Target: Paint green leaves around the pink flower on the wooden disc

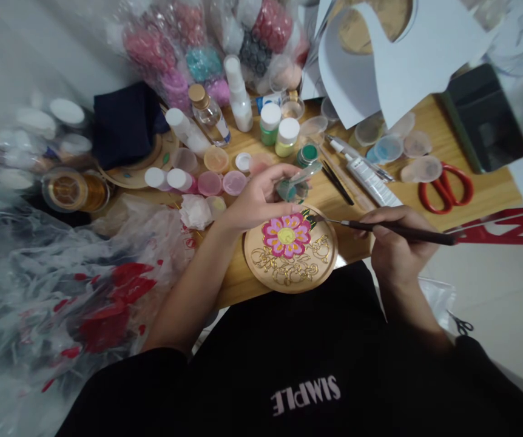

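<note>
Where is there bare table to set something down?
Best is the bare table between the red scissors, the phone and the right edge. A narrow strip shows between the left forearm and the round board. Behind the left hand it is crowded: bottles, jars and cups sit close together.

The right hand (395, 246) holds a dark-handled tool (429, 233) over a round floral plaque (291, 250).

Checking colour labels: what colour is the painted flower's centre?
The flower's centre is yellow, best seen in the head view.
</note>
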`<state>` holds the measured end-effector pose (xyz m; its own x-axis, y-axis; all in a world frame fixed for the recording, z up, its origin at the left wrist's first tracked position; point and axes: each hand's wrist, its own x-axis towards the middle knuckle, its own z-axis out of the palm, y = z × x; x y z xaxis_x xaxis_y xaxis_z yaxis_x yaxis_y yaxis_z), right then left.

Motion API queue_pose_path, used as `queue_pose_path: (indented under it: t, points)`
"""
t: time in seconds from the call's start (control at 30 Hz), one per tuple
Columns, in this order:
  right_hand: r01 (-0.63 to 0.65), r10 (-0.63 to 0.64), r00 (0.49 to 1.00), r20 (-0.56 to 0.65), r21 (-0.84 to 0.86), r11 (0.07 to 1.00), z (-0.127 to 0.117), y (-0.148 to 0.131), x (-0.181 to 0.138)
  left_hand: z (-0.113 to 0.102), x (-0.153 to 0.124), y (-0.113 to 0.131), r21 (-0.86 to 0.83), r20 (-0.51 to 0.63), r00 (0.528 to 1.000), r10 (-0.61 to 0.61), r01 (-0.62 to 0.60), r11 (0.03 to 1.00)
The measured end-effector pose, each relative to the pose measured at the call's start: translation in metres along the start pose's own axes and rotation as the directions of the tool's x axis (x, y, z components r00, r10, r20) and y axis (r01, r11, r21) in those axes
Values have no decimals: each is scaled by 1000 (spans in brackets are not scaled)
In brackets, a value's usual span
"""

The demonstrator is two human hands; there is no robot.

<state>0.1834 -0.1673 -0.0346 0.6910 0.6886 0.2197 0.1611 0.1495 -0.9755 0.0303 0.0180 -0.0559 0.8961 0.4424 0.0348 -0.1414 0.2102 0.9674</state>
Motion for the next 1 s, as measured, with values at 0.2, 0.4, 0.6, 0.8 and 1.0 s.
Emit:
queue_pose_path:
  t: [0.2,0.4,0.6,0.8,1.0]
  points:
    - [-9,9,1000,-5,2,1000,-2,0,-1,0,0,0,16,7,1000,-4,4,1000]
    - [-42,42,999,-12,-6,999,-2,-3,-2,-1,0,-1,27,4,1000,8,-8,1000]
    - [-46,47,997,-63,28,999,1,-6,-1,0,-1,0,24,-4,1000,-12,12,1000]
    - [-36,36,998,-57,1,999,1,-4,-1,1,0,1,5,4,1000,5,-5,1000]
    - [-38,37,999,-24,-34,999,0,-4,-3,0,0,0,21,-3,1000,-7,7,1000]
